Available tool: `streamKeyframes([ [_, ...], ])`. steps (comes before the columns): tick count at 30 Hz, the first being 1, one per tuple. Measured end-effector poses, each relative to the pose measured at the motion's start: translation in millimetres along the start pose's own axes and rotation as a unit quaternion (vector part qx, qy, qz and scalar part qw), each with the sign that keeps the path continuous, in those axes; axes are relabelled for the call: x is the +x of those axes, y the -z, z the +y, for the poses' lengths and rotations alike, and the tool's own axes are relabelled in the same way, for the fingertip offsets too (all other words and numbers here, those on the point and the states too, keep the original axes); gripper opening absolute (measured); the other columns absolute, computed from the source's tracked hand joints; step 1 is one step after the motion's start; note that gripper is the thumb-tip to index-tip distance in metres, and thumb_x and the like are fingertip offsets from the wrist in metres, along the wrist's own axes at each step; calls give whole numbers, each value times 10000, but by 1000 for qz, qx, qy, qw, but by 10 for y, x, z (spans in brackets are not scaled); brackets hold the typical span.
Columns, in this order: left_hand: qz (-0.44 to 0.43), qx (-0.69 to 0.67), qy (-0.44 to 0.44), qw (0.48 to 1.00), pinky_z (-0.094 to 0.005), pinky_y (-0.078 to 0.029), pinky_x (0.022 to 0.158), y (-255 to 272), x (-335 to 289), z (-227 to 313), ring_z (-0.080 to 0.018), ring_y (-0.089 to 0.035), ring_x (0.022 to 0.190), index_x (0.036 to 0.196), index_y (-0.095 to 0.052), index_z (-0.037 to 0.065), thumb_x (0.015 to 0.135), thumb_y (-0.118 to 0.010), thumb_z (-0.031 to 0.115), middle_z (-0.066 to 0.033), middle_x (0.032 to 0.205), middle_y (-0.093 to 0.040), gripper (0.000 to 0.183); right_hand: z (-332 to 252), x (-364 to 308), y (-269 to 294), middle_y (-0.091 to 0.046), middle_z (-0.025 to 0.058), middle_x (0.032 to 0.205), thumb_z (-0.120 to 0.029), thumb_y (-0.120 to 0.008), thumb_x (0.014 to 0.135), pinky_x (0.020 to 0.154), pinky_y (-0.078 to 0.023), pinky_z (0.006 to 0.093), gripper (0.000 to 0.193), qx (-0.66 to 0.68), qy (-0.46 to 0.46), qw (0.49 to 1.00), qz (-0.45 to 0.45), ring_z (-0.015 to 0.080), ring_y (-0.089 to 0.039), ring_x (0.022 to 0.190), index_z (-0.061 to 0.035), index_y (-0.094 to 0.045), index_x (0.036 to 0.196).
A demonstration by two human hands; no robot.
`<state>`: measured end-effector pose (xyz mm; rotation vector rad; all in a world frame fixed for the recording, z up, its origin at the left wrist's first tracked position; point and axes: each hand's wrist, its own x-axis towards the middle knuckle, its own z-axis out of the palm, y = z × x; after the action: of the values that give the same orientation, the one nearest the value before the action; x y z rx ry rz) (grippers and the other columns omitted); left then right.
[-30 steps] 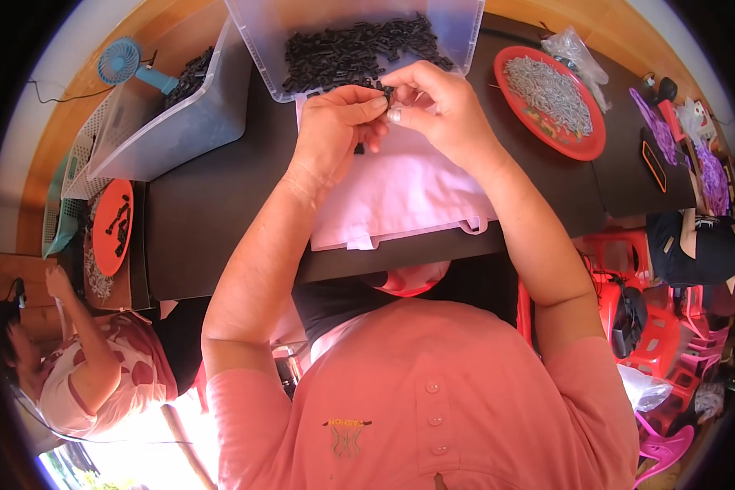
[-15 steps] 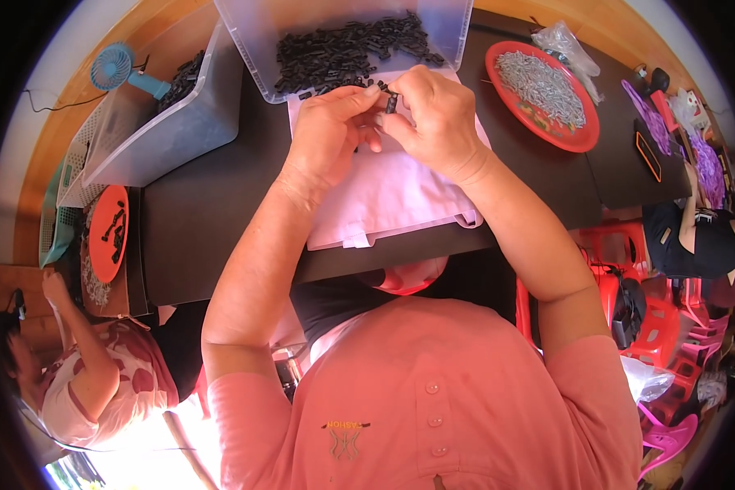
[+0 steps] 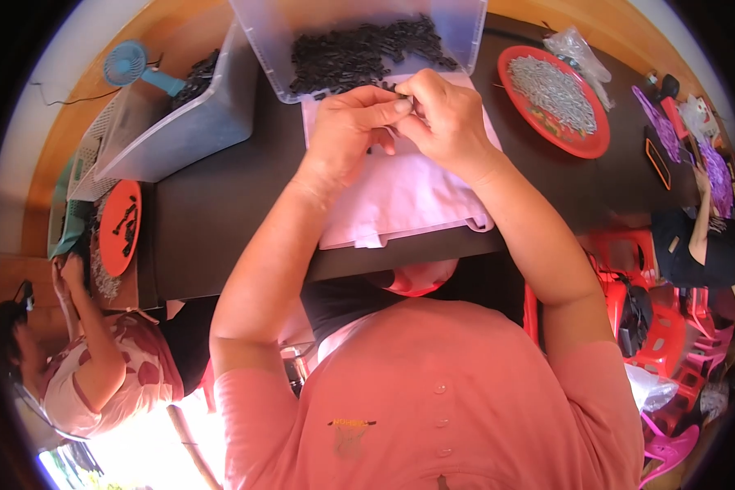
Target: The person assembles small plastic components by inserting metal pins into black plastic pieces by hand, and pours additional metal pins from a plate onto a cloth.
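Note:
Over a pale pink cloth (image 3: 404, 200), my left hand (image 3: 343, 135) and my right hand (image 3: 449, 122) meet at the fingertips. Both are closed in a pinch around a small black part, which the fingers almost wholly cover. Just beyond them, a clear plastic bin (image 3: 261, 53) lies open toward me, holding a heap of small black parts (image 3: 359, 57). A few loose black parts lie by its near edge, close to my fingers. To the right, a red plate (image 3: 592, 147) carries many thin silver metal pieces (image 3: 554, 94).
A second plastic bin (image 3: 196, 122) with black parts stands left, a blue fan (image 3: 126, 64) beside it. An orange-red plate (image 3: 114, 233) of black parts lies near a co-worker (image 3: 110, 359). A phone (image 3: 657, 163) rests at right, near another person (image 3: 694, 245).
The black part that showed between my fingers is now mostly covered as my fingertips came together. The whole view has shifted slightly. The co-worker at left has brought both hands together.

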<state>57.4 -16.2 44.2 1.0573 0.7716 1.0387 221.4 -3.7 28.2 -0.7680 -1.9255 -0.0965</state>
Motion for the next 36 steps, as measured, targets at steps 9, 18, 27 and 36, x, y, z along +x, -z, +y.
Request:
streamKeyframes([
  [9, 234, 184, -315, 901, -256, -506, 566, 268, -256, 1008, -172, -631, 666, 901, -667, -59, 893, -605, 103, -125, 824, -661, 173, 259, 18, 196, -621, 53, 697, -229, -758, 742, 595, -484, 349, 364, 58, -186, 981, 27, 229, -633, 651, -113, -599, 1048],
  [18, 260, 595, -423, 632, -321, -496, 681, 478, -31, 1007, -199, -606, 729, 864, -704, 48, 747, -727, 66, -73, 784, -631, 121, 344, 73, 250, -644, 40, 713, -190, -745, 740, 616, -483, 333, 229, 88, -228, 964, 109, 200, -635, 647, -102, -650, 929],
  [27, -62, 673, -309, 669, -407, -493, 693, -243, 445, -373, -307, -598, 826, 816, -645, 31, 735, -680, 76, -117, 811, -583, 99, 366, 82, 248, -692, 36, 768, -41, -729, 785, 637, -494, 228, 108, 105, -234, 961, 102, 76, -621, 686, -23, -670, 873],
  [36, -31, 680, -356, 640, -422, -519, 690, -216, 511, -501, -329, -597, 817, 766, -586, 51, 731, -634, 65, -125, 824, -578, 61, 382, 96, 272, -668, 43, 686, -146, -736, 734, 590, -489, 306, 102, 127, -225, 959, 114, 179, -640, 614, -88, -676, 792],
])
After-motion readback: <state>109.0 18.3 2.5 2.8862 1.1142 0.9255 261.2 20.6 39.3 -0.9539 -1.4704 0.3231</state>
